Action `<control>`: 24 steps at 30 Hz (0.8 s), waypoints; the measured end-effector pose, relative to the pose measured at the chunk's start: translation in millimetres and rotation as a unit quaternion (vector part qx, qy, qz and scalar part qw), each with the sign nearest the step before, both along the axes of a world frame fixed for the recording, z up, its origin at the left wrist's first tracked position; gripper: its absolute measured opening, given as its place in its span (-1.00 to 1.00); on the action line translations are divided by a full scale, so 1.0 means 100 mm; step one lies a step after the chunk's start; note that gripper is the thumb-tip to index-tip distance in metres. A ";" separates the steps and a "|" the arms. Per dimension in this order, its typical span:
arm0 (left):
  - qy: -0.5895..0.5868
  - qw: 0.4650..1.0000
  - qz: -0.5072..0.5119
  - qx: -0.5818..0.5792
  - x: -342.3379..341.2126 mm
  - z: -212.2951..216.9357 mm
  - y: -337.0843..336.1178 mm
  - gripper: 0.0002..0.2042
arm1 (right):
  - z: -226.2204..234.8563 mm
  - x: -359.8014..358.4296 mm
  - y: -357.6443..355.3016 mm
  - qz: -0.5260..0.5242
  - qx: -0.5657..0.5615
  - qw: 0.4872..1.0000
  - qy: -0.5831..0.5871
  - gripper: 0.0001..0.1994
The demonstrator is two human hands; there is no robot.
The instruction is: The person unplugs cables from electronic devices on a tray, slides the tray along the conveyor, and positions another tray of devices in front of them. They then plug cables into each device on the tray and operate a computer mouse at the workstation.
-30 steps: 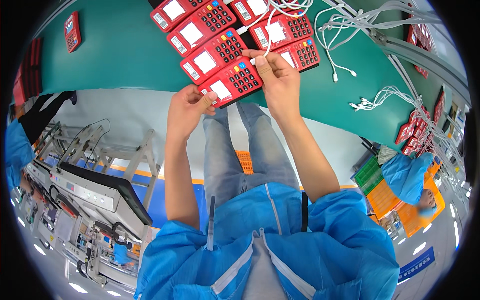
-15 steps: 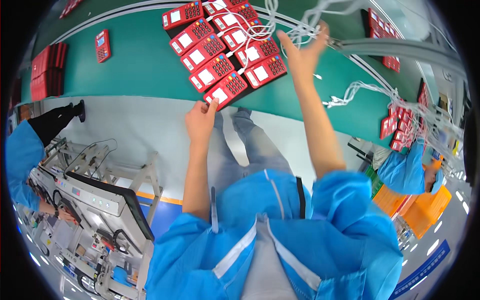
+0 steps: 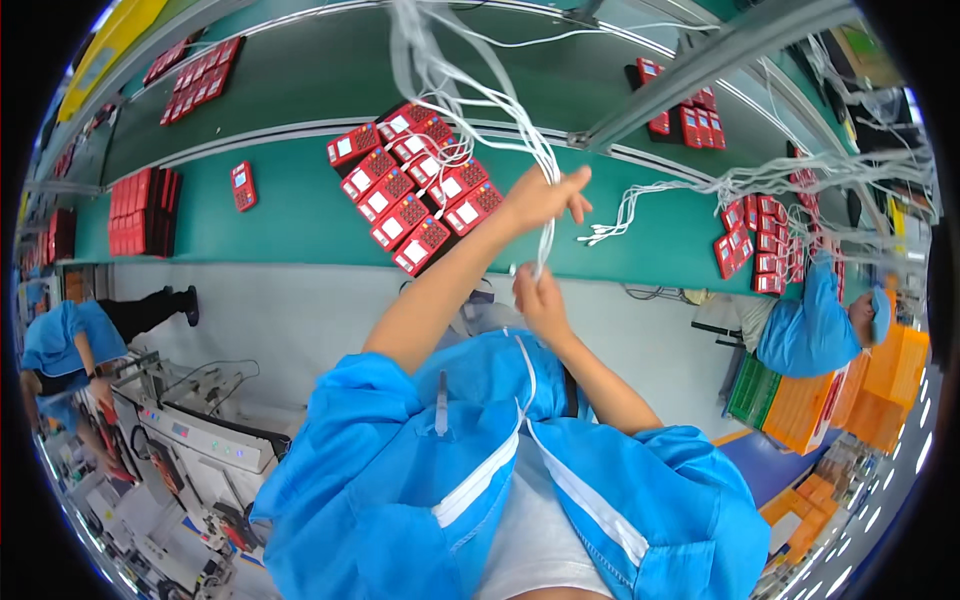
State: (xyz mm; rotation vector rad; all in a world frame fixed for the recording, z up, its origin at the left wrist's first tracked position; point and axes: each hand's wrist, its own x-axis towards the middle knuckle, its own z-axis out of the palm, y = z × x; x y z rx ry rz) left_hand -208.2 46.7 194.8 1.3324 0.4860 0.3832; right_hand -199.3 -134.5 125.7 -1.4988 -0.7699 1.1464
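Observation:
A bundle of white cables [image 3: 515, 115] hangs down from above the bench and passes through my left hand [image 3: 540, 198], which is closed around it with fingers partly curled. Below it, at the front edge, my right hand [image 3: 542, 308] pinches the lower ends of the same cables. Their tips are hidden by the fingers. Left of my hands, several red card terminals [image 3: 403, 221] with white screens and dark keypads lie in two slanting rows on a dark base. White cable ends lie over the upper ones, and some plug into them.
A single red terminal [image 3: 243, 186] and stacked red terminals [image 3: 140, 212] are on the green bench [image 3: 300, 232] to the left. Loose white cable ends [image 3: 603, 233] lie on the right. A metal post [image 3: 700, 75] slants overhead. Co-workers sit at both sides, one in a blue jacket [image 3: 800, 335].
My left hand has left the nearest terminal and moved up right onto the cables. My right hand has come down from the hanging cables to their lower ends. The view has shifted.

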 end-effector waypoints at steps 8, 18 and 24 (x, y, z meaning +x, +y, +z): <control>-0.090 0.982 0.165 -0.021 0.36 0.74 0.80 -0.48 | -0.05 0.20 -0.23 0.159 -0.053 0.978 0.120 -0.54; 0.131 0.990 0.050 0.036 -0.45 0.44 0.20 -0.27 | 0.70 0.41 0.55 -0.049 0.052 0.875 0.479 -0.48; -0.204 0.866 0.358 -0.283 -0.62 0.00 -0.85 -0.48 | 0.81 0.02 0.80 -0.075 0.136 0.893 0.424 -0.61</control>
